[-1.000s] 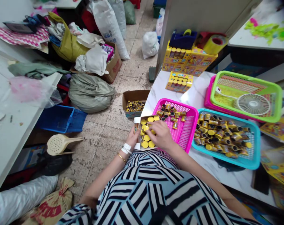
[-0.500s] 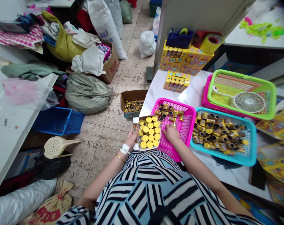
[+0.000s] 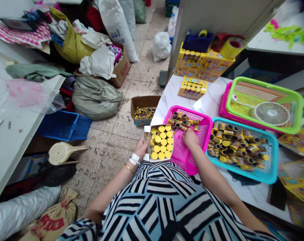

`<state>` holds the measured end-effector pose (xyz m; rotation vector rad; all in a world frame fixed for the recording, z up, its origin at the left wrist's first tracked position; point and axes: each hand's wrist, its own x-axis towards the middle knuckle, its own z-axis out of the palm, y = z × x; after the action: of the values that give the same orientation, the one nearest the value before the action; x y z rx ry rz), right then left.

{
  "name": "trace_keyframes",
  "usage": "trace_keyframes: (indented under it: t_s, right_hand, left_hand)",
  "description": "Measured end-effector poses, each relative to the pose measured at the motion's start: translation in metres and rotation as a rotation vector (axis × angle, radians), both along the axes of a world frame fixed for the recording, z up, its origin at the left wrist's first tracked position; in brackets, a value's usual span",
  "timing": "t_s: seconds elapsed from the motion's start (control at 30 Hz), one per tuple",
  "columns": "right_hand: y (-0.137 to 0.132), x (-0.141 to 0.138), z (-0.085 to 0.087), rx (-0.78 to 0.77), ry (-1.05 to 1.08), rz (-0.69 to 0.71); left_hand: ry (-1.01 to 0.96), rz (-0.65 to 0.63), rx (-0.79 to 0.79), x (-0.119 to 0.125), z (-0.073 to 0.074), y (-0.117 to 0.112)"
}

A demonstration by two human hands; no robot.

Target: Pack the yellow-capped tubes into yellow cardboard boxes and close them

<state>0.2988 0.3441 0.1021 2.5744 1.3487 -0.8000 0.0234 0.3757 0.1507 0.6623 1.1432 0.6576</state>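
My left hand [image 3: 142, 146] grips the left side of a small open carton [image 3: 160, 144] filled with rows of yellow-capped tubes, held at the table's front edge. My right hand [image 3: 190, 137] reaches into the pink mesh basket [image 3: 200, 142], fingers curled down over loose yellow-and-black tubes [image 3: 182, 121] piled at its far end; whether it has one in its fingers is hidden. To the right, a blue mesh basket [image 3: 269, 174] holds several more tubes.
A green basket [image 3: 296, 125] with a small white fan lies in another pink basket at the back right. Yellow display boxes [image 3: 193, 87] of tubes stand at the back. On the floor: a cardboard box of tubes [image 3: 144, 107], sacks, a blue crate [image 3: 64, 125].
My right hand left the carton's top and moved right and farther into the pink basket, toward the loose tubes. The left hand kept hold of the carton.
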Motion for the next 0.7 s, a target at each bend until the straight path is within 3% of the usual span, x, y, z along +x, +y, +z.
trace_keyframes:
  t_s: [0.07,0.13,0.23,0.33,0.43,0.53,0.7]
  right_hand:
    - [0.002,-0.001,0.01,0.169,0.099,-0.091]
    - [0.003,-0.005,0.027,0.458,0.315,-0.156]
    - [0.008,-0.021,0.064,0.762,0.572,-0.043]
    - [0.015,-0.04,0.102,0.839,0.56,0.137]
    - [0.019,-0.057,0.126,0.845,0.576,0.172]
    - [0.022,-0.071,0.129,0.863,0.564,0.212]
    - [0.027,-0.093,0.109,0.864,0.296,0.609]
  left_hand:
    - [-0.013,0.008,-0.001,0.0,0.001,0.0]
    - [-0.052,0.018,-0.01,-0.001,0.002,0.0]
    - [-0.084,0.028,-0.031,-0.001,0.0,0.001]
    - [-0.098,0.03,-0.041,0.0,-0.002,0.0]
    - [-0.109,0.025,-0.041,0.0,-0.003,-0.001]
    - [-0.11,0.017,-0.037,0.001,-0.001,-0.001]
    - [-0.061,-0.003,0.046,-0.001,-0.002,-0.001]
